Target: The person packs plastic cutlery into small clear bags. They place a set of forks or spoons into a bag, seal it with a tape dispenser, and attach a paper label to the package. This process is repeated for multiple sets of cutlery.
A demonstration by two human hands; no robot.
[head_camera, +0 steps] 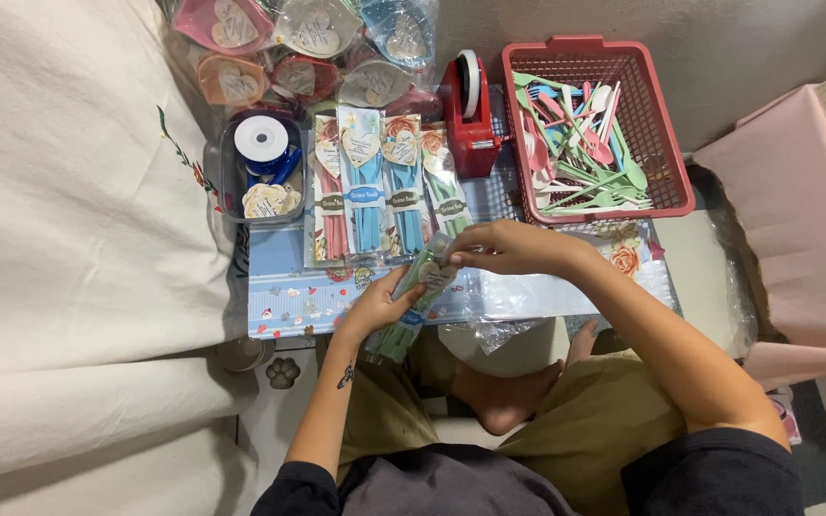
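Item: green cutlery packet (pixel 424 287), over the low table's front edge (pixel 279 320). My left hand (pixel 381 304) grips its lower part to steady it; my right hand (pixel 509 248) pinches its top. Finished packets (pixel 384 182) lie beyond, red basket (pixel 657 124) of loose cutlery behind.

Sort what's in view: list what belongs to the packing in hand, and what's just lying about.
In hand:
left hand
right hand
clear packet of green cutlery
row of finished cutlery packets
red basket of loose plastic cutlery
red tape dispenser

Lying about:
white cloth
pink box
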